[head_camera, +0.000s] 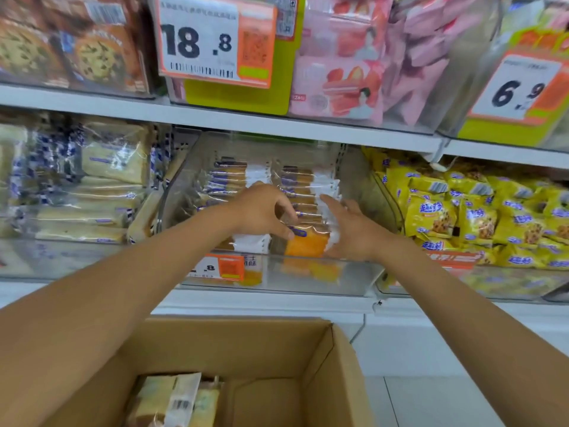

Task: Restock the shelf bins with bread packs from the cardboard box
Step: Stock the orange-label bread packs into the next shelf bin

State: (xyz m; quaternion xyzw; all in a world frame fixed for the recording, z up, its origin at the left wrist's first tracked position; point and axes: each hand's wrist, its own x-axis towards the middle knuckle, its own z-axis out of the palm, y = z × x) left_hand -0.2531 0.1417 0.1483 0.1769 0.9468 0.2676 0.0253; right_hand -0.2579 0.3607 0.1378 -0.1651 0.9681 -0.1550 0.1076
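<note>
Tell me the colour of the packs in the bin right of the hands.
Yellow, with blue lettering; the packs show best in the head view.

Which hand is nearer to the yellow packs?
Right. The right hand is at the middle bin's right side, just left of the yellow packs; the left hand is further left.

Head camera looks forward and down, close to the shelf bin (338, 274).

My left forearm (123, 288) and right forearm (462, 303) are bare as far up as I can see; my left hand (261, 211) and right hand (351, 232) are bare too.
</note>
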